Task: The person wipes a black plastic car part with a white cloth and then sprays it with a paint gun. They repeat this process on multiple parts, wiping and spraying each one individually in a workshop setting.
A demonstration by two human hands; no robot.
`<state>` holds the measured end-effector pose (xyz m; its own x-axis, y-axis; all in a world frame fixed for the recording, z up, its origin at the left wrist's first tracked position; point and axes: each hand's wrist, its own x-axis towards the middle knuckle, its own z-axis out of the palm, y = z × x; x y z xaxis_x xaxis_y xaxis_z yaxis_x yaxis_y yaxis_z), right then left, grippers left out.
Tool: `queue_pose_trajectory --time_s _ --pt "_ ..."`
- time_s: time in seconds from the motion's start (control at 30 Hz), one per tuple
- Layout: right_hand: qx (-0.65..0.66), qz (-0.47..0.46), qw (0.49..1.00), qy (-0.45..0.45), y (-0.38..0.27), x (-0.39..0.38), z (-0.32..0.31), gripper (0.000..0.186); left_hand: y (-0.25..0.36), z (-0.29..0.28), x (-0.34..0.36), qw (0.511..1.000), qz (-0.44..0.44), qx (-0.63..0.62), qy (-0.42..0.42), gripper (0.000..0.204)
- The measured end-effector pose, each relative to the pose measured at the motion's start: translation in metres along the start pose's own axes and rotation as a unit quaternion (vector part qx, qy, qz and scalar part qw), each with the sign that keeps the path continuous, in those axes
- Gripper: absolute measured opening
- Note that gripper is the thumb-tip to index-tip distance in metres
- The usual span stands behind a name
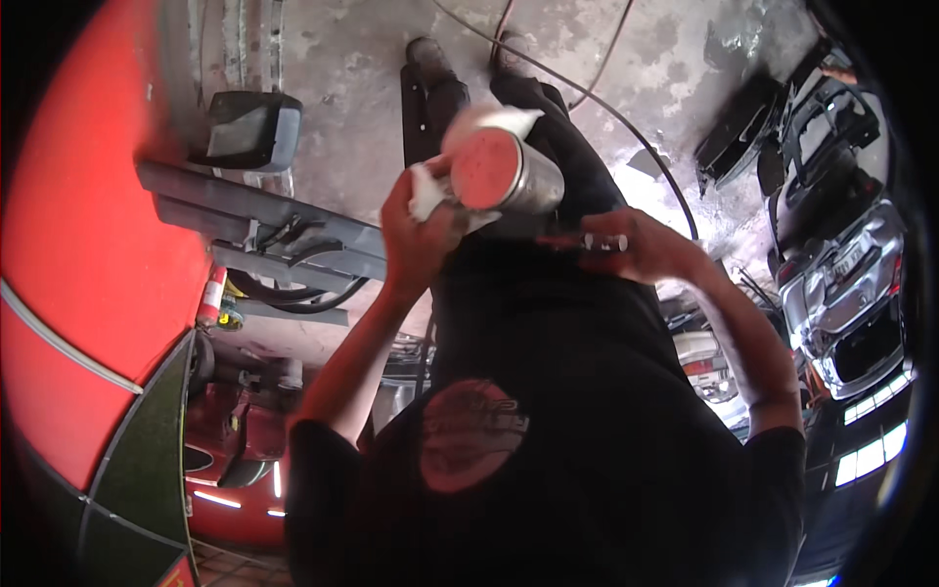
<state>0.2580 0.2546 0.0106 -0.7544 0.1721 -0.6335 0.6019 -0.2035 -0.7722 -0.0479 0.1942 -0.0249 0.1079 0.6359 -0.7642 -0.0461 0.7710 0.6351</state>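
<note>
My left hand (419, 235) grips a white cloth (428, 194) and a metal cylinder (531, 179) with a round red end (486, 168), held tilted over my legs; more white cloth shows behind it. My right hand (641, 249), to the right and a little lower, is closed on a slim tool (603, 242) with red and silver parts; its far end is dark and indistinct against my dark trousers.
A dark bench frame (274, 220) with a block (254, 132) stands at left beside a red panel (88, 176). Hoses (636, 127) cross the concrete floor (342, 78) around my shoes. Dark car parts (743, 127) and a damaged silver car (841, 284) are at right.
</note>
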Motion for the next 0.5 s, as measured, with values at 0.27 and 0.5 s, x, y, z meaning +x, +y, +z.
queue_pose_trajectory --time_s 0.27,0.5 --pt "0.115 0.130 0.984 -0.038 -0.002 0.008 0.015 0.038 0.005 0.014 -0.030 0.899 0.016 0.283 -0.333 0.037" --pt "0.280 0.289 0.912 -0.080 -0.002 -0.003 0.007 0.041 -0.043 0.023 -0.034 0.954 -0.017 0.079 -0.288 0.031"
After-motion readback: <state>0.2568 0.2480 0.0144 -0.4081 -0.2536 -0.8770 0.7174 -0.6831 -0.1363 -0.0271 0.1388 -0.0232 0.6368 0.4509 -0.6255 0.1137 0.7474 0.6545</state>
